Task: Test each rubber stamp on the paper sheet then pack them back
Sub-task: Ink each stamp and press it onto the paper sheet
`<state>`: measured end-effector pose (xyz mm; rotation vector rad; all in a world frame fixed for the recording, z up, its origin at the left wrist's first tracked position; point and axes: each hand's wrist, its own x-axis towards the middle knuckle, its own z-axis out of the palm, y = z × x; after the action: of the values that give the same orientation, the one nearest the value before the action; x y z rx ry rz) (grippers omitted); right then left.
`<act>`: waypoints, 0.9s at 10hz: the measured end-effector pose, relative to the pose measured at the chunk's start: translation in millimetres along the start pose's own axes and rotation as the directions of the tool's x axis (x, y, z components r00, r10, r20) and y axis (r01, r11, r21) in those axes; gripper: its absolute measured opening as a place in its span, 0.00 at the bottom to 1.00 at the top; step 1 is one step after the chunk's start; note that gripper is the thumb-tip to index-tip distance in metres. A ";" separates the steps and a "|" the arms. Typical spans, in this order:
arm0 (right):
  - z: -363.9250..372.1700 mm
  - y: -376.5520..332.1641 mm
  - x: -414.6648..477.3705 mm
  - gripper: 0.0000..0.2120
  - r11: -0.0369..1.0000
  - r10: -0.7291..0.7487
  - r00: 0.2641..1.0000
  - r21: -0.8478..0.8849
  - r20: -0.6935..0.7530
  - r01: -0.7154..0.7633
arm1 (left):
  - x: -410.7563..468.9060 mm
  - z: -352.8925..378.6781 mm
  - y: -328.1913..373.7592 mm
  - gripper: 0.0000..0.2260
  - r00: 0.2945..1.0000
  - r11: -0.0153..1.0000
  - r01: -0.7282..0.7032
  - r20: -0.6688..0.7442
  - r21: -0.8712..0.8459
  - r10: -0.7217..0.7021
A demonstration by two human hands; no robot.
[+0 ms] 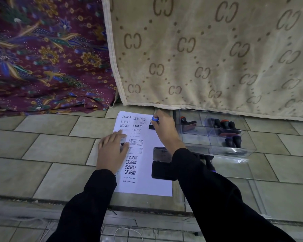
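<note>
Stamp with the blue cap is in your right hand: the fingers curl round its handle and hold its base down at the far right corner of the paper. Your left hand lies flat on the left half of the sheet, fingers straight, pinning it to the floor. Little of the stamp shows past your grip: a short dark handle, the blue top and a flat black block underneath. The sheet already carries many prints (SAMPLE several times, FAX OUT, a column of AMENDED, two framed blocks and some lines of script), so testing looks well along. The pad lies open on the near right of the paper, partly under your right sleeve. To the right, the clear box holds more stamps across its compartments. You cannot tell from here which of those are already tested. Left to do, as I judge it: finish this print, try any untested ones, then return this one to the box.
</note>
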<state>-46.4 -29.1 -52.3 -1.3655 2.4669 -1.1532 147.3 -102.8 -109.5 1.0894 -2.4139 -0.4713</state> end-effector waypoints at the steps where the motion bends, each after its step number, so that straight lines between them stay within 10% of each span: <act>1: 1.2 -0.3 0.2 0.05 1.000 0.004 1.000 0.014 0.000 -0.004 | 0.3 0.4 -0.7 0.13 1.000 1.000 -0.005 -0.006 0.003 0.005; 7: -2.8 -9.0 7.9 0.09 0.995 0.063 0.997 -0.074 0.046 -0.060 | -0.2 1.1 -1.5 0.13 1.000 1.000 -0.015 -0.003 0.003 0.015; 9: -20.0 -4.2 15.9 0.05 0.980 0.155 0.984 0.137 -0.087 -0.143 | 0.3 1.5 -2.3 0.13 1.000 1.000 -0.012 -0.003 0.000 0.012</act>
<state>-61.2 -31.1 -31.3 -1.0949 2.4596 -1.3474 147.7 -104.3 -111.8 1.0748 -2.4165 -0.4654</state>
